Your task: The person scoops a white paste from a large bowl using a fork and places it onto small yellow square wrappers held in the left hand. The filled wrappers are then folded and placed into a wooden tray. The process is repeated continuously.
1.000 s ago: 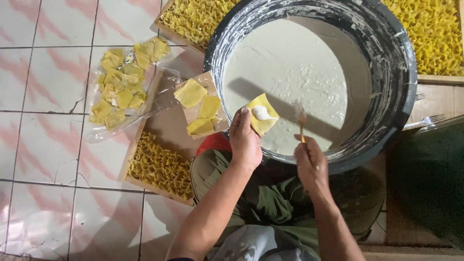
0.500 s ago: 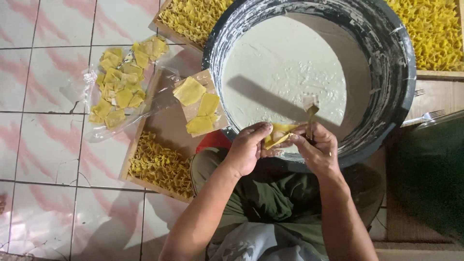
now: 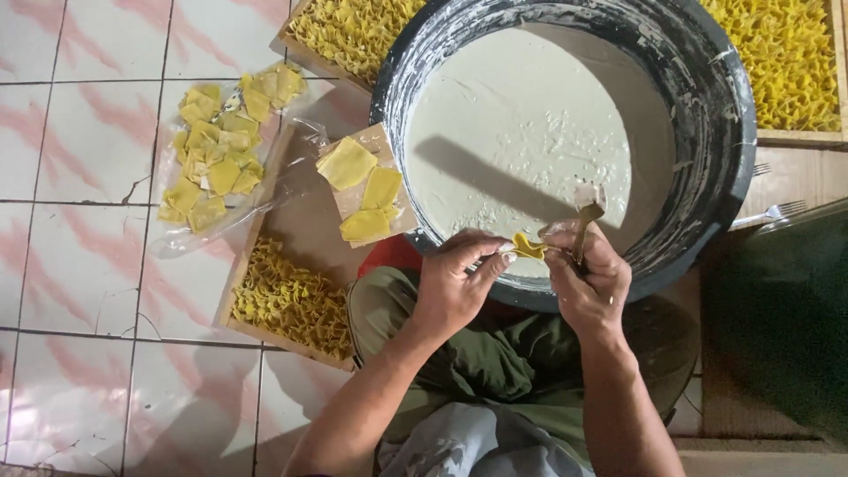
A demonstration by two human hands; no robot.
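Black basin [image 3: 707,132] holds pale paste [image 3: 530,132]; hands [image 3: 521,274] fold yellow wrapper [image 3: 528,246]

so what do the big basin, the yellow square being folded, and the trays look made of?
Basin: likely black plastic or rubber, matte, with pale smears on the rim; uncertain. Yellow square: thin, soft dough sheet, bending between the left hand and right hand. Trays: light unfinished wood, plain pale frame edges. The utensil in the right hand looks coated with paste; material unclear.
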